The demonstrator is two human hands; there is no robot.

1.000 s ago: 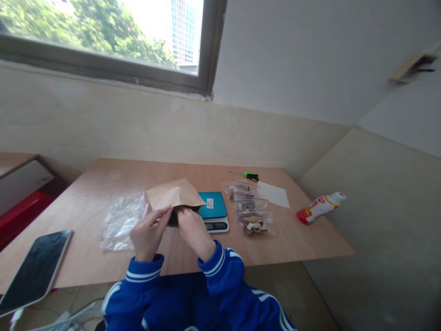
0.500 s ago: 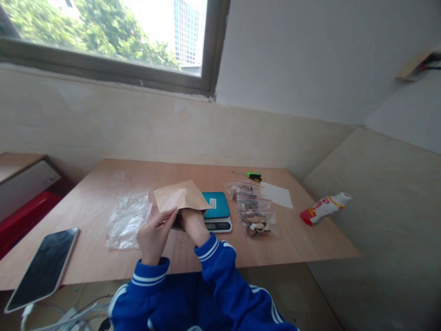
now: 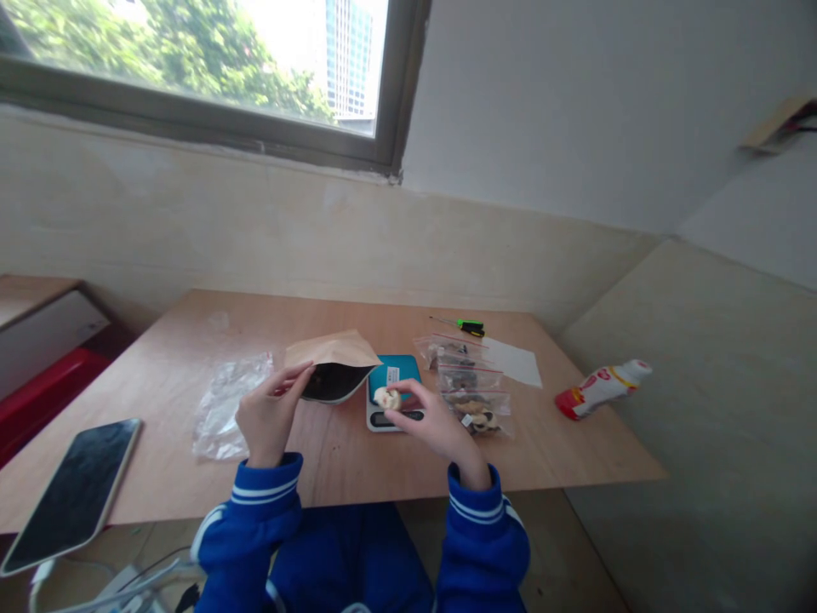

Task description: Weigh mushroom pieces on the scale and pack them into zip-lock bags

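Note:
My left hand (image 3: 271, 415) pinches the edge of a brown paper pouch (image 3: 332, 347), whose mouth gapes toward me and shows a dark inside. Between the thumb and fingers of my right hand (image 3: 427, 417) is a pale, whitish dried mushroom-like piece (image 3: 387, 398). It is held above the front of a kitchen scale (image 3: 402, 368) with a teal top and a white base; I cannot tell whether it touches the scale. My fingers partly cover the scale's display. Right of the scale lie several clear zip bags (image 3: 476, 409) with dried brown pieces inside.
Crumpled clear plastic bags (image 3: 233, 400) lie left of the pouch. A tablet (image 3: 73, 489) with a cable sits at the left edge. Behind the zip bags are a green-handled screwdriver (image 3: 469, 326) and white paper (image 3: 516, 362). A red-and-white bottle (image 3: 600, 389) is at right.
My right hand has come out of the pouch and moved right, over the scale, with the pale piece in its fingers. My left hand still grips the pouch, whose opening now shows.

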